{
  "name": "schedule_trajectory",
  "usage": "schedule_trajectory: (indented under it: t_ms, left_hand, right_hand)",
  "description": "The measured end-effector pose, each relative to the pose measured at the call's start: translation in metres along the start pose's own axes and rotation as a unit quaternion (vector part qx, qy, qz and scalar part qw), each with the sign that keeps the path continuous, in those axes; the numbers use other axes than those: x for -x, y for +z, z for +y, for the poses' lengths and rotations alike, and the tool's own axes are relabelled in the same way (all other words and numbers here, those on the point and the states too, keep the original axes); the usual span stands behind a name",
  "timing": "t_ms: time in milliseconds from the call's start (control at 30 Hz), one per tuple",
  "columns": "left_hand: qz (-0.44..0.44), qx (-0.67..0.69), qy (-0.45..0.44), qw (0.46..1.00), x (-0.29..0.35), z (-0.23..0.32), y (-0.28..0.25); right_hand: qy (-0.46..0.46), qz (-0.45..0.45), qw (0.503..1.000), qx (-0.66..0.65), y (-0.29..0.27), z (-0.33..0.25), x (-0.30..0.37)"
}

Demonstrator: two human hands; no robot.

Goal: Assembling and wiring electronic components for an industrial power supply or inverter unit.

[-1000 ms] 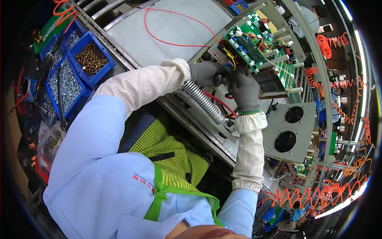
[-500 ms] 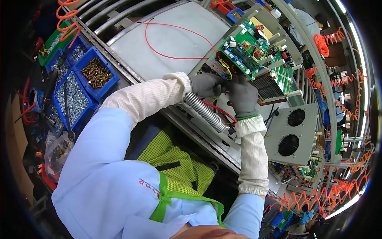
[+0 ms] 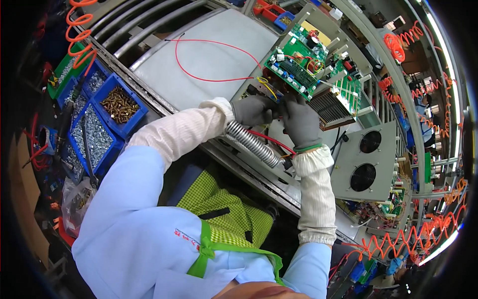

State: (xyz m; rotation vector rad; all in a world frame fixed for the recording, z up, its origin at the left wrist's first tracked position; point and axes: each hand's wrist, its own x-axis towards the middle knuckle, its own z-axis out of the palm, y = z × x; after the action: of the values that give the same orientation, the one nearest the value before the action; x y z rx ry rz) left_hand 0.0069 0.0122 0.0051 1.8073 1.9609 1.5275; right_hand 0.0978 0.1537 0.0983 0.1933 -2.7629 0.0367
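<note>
Both my hands, in grey gloves, meet at the near left end of an electronic unit. My left hand (image 3: 253, 110) has its fingers bent and closed; what they pinch is too dark to make out. Beside it my right hand (image 3: 301, 122) reaches up under the board edge, its fingers closed together and partly hidden. Just above them stands a green circuit board (image 3: 294, 74), with a dark finned heat sink (image 3: 328, 108) to the right. A yellow wire (image 3: 268, 87) curves out by my left fingertips. A long red wire (image 3: 214, 80) loops over the pale grey work surface (image 3: 154, 74).
A coiled metal spring (image 3: 252, 144) lies under my wrists. Blue bins (image 3: 135, 120) of brass screws and silver fasteners stand at the left. A grey panel with two fans (image 3: 343, 154) is at the right. Orange coiled hoses (image 3: 79, 30) hang at the upper left and far right.
The view has shifted slightly. My hands stay at the same end of the unit, with small finger movements. The yellow wire's loop has changed shape, and the small metal part beside it shows less.
</note>
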Motion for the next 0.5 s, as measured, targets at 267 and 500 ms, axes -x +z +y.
schedule_trajectory:
  t_ms: [267, 500]
  left_hand:
    - [-0.027, 0.091, -0.095, 0.991, 0.002, -0.012, 0.005]
    - [0.004, 0.242, -0.1, 0.965, 0.001, -0.004, 0.004]
  right_hand:
    - [-0.06, -0.033, 0.99, 0.123, 0.014, 0.012, -0.002]
    - [0.024, -0.046, 0.998, 0.031, -0.008, -0.001, -0.003]
